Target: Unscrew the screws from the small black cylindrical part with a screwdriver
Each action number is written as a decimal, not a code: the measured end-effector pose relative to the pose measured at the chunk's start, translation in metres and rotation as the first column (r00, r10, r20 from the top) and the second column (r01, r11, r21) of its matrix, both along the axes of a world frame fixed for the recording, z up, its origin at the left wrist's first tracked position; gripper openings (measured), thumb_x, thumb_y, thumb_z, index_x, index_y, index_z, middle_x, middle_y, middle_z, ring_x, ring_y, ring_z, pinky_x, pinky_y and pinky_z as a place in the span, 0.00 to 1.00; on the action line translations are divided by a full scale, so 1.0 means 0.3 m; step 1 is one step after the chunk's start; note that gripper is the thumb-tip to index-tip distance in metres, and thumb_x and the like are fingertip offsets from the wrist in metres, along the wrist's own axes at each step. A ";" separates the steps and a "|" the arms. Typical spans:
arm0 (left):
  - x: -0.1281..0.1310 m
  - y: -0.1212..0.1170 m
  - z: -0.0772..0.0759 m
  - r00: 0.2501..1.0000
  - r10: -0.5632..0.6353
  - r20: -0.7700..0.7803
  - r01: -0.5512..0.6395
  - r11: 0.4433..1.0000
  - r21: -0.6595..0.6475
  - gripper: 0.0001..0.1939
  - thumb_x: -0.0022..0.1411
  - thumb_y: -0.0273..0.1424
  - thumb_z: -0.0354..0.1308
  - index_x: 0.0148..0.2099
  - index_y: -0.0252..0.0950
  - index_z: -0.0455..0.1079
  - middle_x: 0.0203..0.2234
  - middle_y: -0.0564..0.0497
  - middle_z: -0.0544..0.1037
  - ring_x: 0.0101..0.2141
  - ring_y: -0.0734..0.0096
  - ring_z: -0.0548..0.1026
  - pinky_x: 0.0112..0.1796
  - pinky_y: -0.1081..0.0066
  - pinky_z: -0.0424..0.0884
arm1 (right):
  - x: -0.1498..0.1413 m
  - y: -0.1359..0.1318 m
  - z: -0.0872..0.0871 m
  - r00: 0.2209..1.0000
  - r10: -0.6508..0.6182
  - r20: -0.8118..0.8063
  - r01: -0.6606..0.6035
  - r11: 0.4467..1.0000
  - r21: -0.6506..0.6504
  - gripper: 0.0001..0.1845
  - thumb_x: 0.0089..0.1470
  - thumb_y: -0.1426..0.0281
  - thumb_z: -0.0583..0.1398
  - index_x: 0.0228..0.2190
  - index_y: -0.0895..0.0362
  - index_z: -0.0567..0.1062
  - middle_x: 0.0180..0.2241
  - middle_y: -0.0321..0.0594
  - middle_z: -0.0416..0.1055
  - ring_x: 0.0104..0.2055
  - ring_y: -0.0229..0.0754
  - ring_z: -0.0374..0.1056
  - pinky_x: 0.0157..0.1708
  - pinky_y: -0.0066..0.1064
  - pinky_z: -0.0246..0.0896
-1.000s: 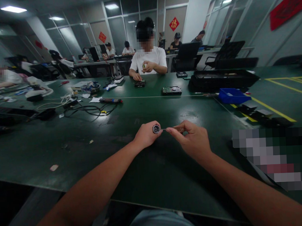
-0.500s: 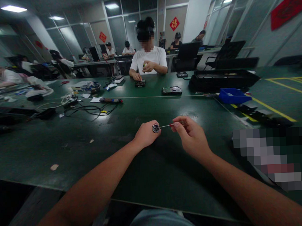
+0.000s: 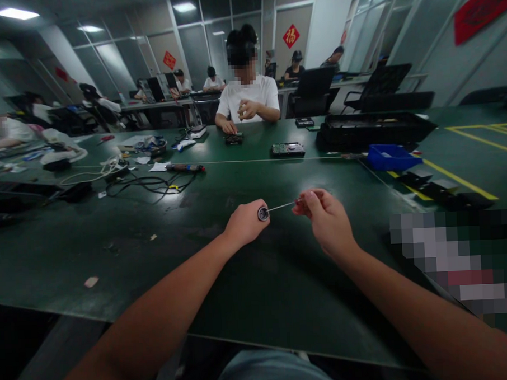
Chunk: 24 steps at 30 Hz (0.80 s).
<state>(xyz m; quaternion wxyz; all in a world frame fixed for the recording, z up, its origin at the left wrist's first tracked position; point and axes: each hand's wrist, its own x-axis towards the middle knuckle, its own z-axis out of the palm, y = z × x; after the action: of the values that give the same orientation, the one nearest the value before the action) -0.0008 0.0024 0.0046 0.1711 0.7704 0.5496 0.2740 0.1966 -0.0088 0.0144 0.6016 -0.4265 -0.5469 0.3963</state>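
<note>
My left hand (image 3: 245, 223) is closed around a small round dark part with a silvery rim (image 3: 263, 213), its hollow end turned to the right. Most of that part is hidden in my fingers, so its kind is unclear. In my right hand (image 3: 328, 217) is a screwdriver (image 3: 281, 206), pinched at its reddish handle end. Its thin metal shaft points left, and the tip is at the round part's opening; how far inside it reaches I cannot tell. Both hands are above the green table (image 3: 241, 288).
Across the table a person (image 3: 247, 98) works on a small dark device (image 3: 233, 139). A hard drive (image 3: 287, 149), a long black tray (image 3: 374, 130) and a blue bin (image 3: 392, 157) lie at the far right. Black cables (image 3: 152, 186) and an electric screwdriver (image 3: 185, 168) lie left.
My right hand has moved slightly right and up, drawing the screwdriver back, so more shaft shows and it slants more. My left hand stays nearly still around the round part.
</note>
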 end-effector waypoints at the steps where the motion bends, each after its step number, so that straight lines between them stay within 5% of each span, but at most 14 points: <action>1: 0.000 -0.001 0.001 1.000 0.001 0.019 -0.001 1.000 0.001 0.03 0.62 0.33 0.59 0.36 0.39 0.70 0.28 0.53 0.77 0.29 0.70 0.73 0.30 0.71 0.61 | -0.003 -0.010 0.006 0.999 0.007 0.053 -0.009 0.999 0.031 0.12 0.61 0.58 0.59 0.36 0.54 0.73 0.32 0.39 0.74 0.32 0.41 0.73 0.37 0.38 0.71; 9: 0.005 -0.011 0.000 0.988 0.035 0.150 -0.032 0.999 -0.022 0.05 0.61 0.32 0.61 0.38 0.38 0.68 0.28 0.55 0.76 0.30 0.72 0.72 0.30 0.72 0.61 | -0.023 -0.079 0.048 0.915 -0.114 0.387 0.037 0.979 0.202 0.12 0.64 0.61 0.56 0.42 0.55 0.73 0.33 0.41 0.79 0.35 0.43 0.77 0.38 0.36 0.69; 13: 0.007 -0.011 -0.007 0.984 0.005 0.180 0.001 0.999 -0.032 0.08 0.62 0.35 0.61 0.40 0.39 0.67 0.29 0.56 0.75 0.29 0.73 0.71 0.30 0.73 0.61 | -0.015 -0.092 0.067 0.816 -0.208 0.539 0.063 0.959 0.276 0.13 0.60 0.58 0.61 0.35 0.55 0.76 0.29 0.39 0.79 0.31 0.43 0.76 0.34 0.35 0.66; 19: 0.006 -0.012 -0.014 0.983 -0.090 0.162 0.112 0.986 -0.127 0.14 0.61 0.43 0.63 0.36 0.38 0.68 0.24 0.57 0.74 0.22 0.75 0.70 0.25 0.73 0.59 | -0.010 -0.099 0.076 0.802 -0.154 0.577 -0.027 0.956 0.294 0.10 0.64 0.65 0.56 0.41 0.56 0.73 0.30 0.39 0.78 0.31 0.41 0.75 0.31 0.32 0.63; 24: 0.006 -0.010 -0.016 0.987 -0.108 0.119 0.125 0.981 -0.147 0.15 0.60 0.44 0.63 0.35 0.39 0.68 0.25 0.56 0.74 0.21 0.75 0.70 0.24 0.74 0.59 | -0.014 -0.106 0.080 0.781 -0.128 0.611 -0.055 0.961 0.272 0.13 0.66 0.61 0.54 0.36 0.56 0.73 0.26 0.37 0.74 0.27 0.39 0.71 0.28 0.31 0.59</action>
<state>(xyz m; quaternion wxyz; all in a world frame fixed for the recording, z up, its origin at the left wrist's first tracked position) 0.0010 -0.0004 -0.0002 0.2761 0.7695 0.5126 0.2624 0.1924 -0.0407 0.0384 0.4480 -0.4562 -0.7557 0.1416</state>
